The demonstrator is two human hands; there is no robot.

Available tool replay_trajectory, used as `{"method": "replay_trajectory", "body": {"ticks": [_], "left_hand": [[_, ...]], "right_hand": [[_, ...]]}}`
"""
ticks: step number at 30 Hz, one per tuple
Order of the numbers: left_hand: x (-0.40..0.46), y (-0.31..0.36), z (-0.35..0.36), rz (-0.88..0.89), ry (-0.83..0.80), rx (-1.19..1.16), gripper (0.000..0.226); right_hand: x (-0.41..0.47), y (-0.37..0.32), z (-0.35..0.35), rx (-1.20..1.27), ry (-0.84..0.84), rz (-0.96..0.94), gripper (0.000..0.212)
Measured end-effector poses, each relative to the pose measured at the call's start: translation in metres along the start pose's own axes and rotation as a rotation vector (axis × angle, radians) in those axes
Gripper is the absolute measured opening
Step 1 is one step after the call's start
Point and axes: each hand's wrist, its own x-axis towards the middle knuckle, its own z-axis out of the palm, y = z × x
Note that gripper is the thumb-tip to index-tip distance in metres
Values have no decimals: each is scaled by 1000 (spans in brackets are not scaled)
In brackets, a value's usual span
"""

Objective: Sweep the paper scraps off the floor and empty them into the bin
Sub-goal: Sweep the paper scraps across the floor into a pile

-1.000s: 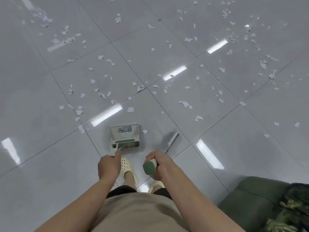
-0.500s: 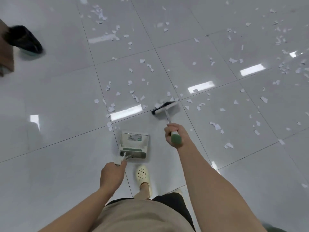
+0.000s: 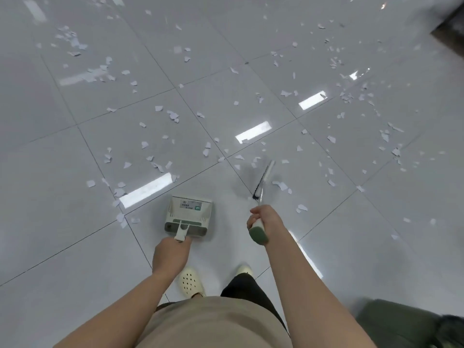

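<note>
While gripped, boxy dustpan (image 3: 188, 215), torn scraps (image 3: 173, 115).

White paper scraps (image 3: 173, 115) dot the shiny grey floor (image 3: 50, 247) — the dustpan (image 3: 189, 217) is cream with green trim.

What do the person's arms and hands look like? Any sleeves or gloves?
Both arms are bare right up to the picture's edge, with no sleeves showing. The left hand and right hand wear no gloves, and no watch or bracelet shows on either wrist.
</note>
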Motion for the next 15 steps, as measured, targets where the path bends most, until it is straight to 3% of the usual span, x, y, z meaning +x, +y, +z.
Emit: {"method": "replay_trajectory", "body": {"ticks": [5, 8, 12, 15], "left_hand": [[4, 45, 33, 66, -71, 26, 38], [6, 64, 58, 79, -101, 78, 43], [10, 94, 88, 67, -102, 122, 45], [11, 115, 107, 46, -52, 129, 43]], "right_hand": [[-4, -31, -66, 23, 178, 42, 21], [7, -49, -102, -97, 287, 30, 13], [36, -82, -136, -108, 256, 73, 21], [52, -106, -135, -181, 233, 172, 11]]}}
